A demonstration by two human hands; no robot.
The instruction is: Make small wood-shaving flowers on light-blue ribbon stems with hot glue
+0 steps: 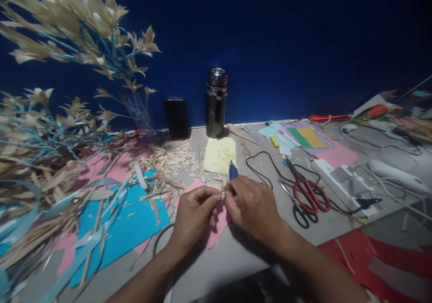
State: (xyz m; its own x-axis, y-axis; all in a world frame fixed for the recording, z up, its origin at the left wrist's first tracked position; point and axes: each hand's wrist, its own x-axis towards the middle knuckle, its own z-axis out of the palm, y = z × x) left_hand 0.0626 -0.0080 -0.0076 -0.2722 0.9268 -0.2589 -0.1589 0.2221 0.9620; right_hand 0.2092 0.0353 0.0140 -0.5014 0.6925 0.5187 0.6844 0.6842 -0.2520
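My left hand [199, 208] and my right hand [251, 206] meet at the middle of the table, fingertips pinched together. Between them is a small pale piece [223, 196], like a bit of dried husk, mostly covered by the fingers. Just beyond my right hand lies a blue nozzle with a dark tip [232, 170], like a glue gun's; the rest of it is hidden. It rests against a pale yellow paper [219, 155] spotted with bits. Under my hands is a pink sheet [216, 231].
A dark flask [216, 105] and a phone [177, 118] stand by the blue wall. Husk flowers [111, 64] and a blue sheet [124, 222] with scraps fill the left. To the right lie red-handled scissors [308, 197], black-handled scissors [303, 216], a power strip [334, 183] and cables.
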